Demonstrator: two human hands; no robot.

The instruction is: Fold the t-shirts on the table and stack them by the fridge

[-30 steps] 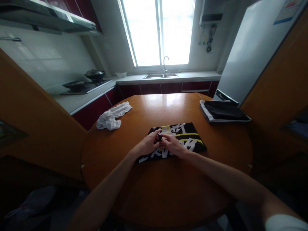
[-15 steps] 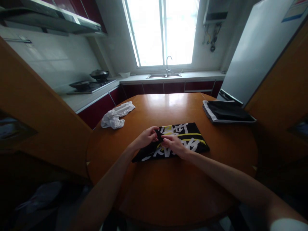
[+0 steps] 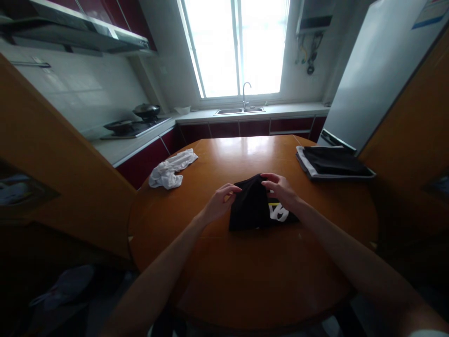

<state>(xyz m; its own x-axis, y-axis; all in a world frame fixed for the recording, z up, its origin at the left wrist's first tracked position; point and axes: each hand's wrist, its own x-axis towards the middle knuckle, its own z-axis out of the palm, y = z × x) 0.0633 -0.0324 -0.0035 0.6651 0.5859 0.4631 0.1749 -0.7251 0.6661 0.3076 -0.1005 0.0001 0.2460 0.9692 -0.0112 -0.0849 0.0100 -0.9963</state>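
The wooden table [image 3: 245,276] is holding everything, with dark folded clothes [image 3: 335,161] lying at its far right and a crumpled white cloth [image 3: 168,171] at its far left, both well apart from the hands. Between the hands, the black garment [image 3: 249,203] is lying folded over itself, showing white and yellow print at right. The right hand [image 3: 278,187] is pinching its raised edge; the left hand [image 3: 220,201] is touching its left edge, its grip unclear.

Black cloth [image 3: 249,206] between two hands [image 3: 278,187].

The folded black cloth [image 3: 249,206] hides part of its print [image 3: 278,213] (the range hood [image 3: 80,32] is cut off).
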